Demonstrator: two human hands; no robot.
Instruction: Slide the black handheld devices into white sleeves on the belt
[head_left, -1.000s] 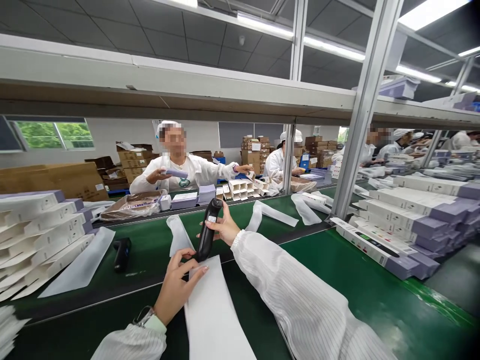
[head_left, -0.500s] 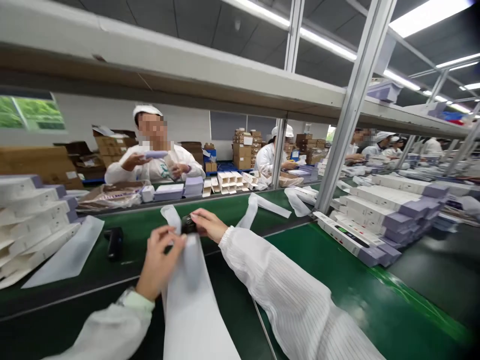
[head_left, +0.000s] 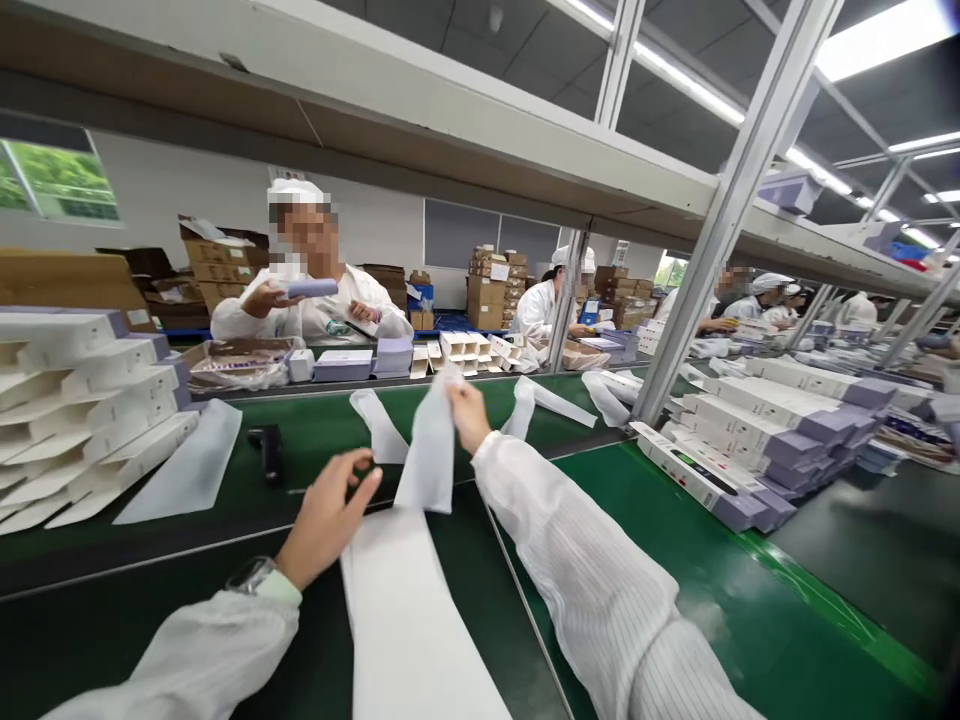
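Pinch the translucent packing sleeve (head_left: 426,460) lightly near its top, your right hand (head_left: 469,415) closed on it, your left hand (head_left: 330,512), fingers apart, clear of its hanging end.

Overhead shelf (head_left: 465,100) runs across, slanted metal post (head_left: 721,250) at right. Opposite: co-worker (head_left: 360,295) in white cap and coat, holding a purple item (head_left: 313,288). Brown cartons (head_left: 487,302) stacked behind. Window (head_left: 64,180) far left. White-and-purple boxes (head_left: 776,410) piled right, open-ended boxes (head_left: 105,385) piled left.
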